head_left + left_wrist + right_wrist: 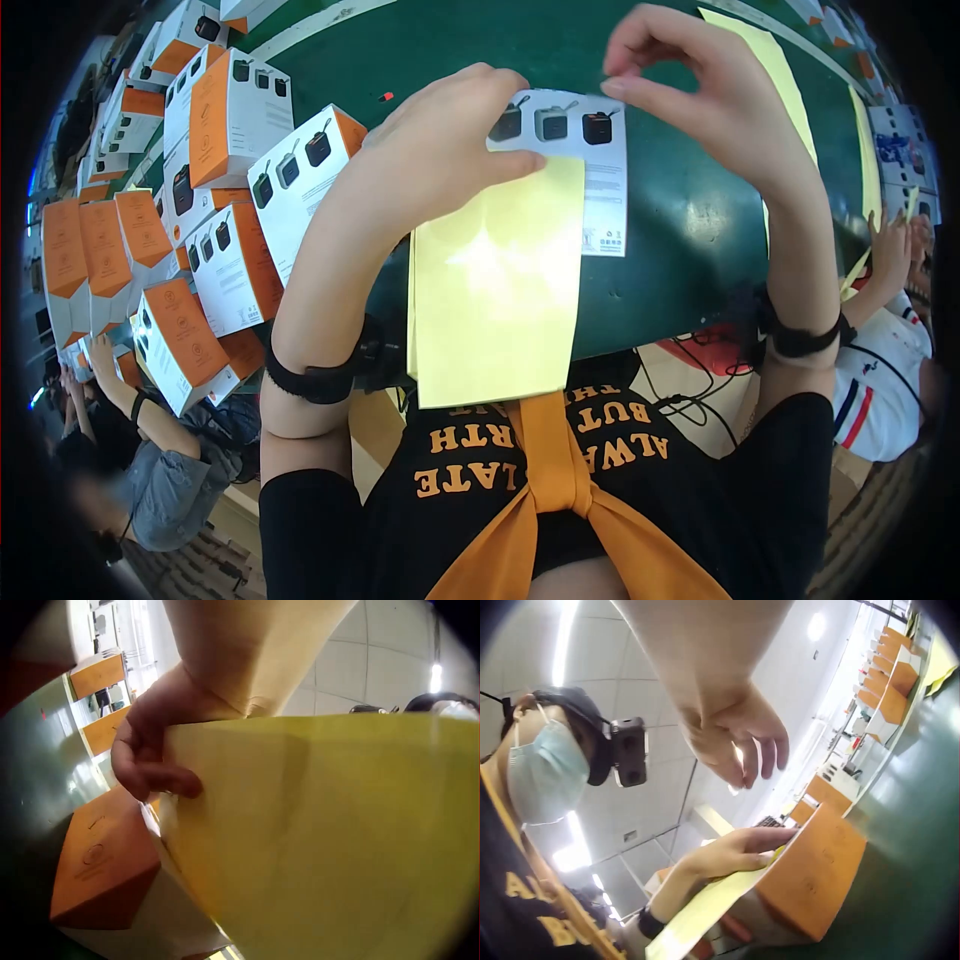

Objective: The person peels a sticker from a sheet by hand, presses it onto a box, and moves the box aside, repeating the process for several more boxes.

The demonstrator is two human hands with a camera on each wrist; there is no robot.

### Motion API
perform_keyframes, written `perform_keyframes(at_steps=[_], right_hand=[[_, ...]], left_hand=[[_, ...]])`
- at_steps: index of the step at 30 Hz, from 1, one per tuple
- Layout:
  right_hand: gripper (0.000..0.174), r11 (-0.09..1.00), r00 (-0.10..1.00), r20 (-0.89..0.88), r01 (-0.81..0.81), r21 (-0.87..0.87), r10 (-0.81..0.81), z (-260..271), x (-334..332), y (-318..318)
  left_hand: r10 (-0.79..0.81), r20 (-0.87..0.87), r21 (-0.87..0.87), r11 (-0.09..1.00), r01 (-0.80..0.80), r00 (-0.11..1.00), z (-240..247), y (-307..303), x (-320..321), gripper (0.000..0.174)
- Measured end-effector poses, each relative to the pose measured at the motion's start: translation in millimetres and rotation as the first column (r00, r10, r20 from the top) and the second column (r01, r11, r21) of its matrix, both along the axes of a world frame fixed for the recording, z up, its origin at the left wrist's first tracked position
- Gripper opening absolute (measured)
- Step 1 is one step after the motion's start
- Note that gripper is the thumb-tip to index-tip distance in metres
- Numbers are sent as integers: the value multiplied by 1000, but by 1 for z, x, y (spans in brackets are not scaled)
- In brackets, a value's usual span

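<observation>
My left hand grips a white and orange product box held up over the green table. Its thumb pins a glossy yellow sheet against the box's face. In the left wrist view the left hand's fingers curl at the edge of the yellow sheet, above the box's orange side. My right hand hovers just above the box's top right corner with its fingers loosely curled. In the right wrist view the right hand is apart from the box, and nothing shows between its fingers.
Many matching boxes lie stacked and spread along the table's left side. More yellow sheets lie at the far right of the table. One person sits at lower left, another at right. Cables hang below the table edge.
</observation>
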State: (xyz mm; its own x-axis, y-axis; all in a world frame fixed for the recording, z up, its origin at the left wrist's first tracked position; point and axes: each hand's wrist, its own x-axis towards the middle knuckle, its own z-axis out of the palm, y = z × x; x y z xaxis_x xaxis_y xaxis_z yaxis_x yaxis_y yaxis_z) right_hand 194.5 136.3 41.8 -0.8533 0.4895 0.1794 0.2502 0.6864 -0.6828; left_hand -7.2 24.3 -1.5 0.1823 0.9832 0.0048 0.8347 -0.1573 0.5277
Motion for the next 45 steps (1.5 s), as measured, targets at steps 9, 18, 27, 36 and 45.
perform_keyframes(at_steps=[9, 18, 27, 36, 45], right_hand=[[12, 808, 970, 80, -145, -572, 231, -10, -23, 25], [11, 851, 948, 207, -105, -514, 242, -10, -28, 26], [17, 969, 998, 58, -30, 246, 16, -35, -18, -5], [95, 839, 885, 444, -343, 422, 138, -7, 13, -63], [94, 786, 816, 561, -252, 564, -140, -16, -158, 149]], left_hand=[[101, 255, -146, 987, -65, 962, -1, -9, 4, 49], [80, 239, -170, 985, -40, 968, 2, -7, 7, 46], [65, 189, -110, 993, -45, 980, 3, -7, 11, 46], [432, 477, -268, 901, -341, 766, 107, -63, -29, 60], [476, 617, -78, 830, -553, 627, 84, -83, -47, 41]])
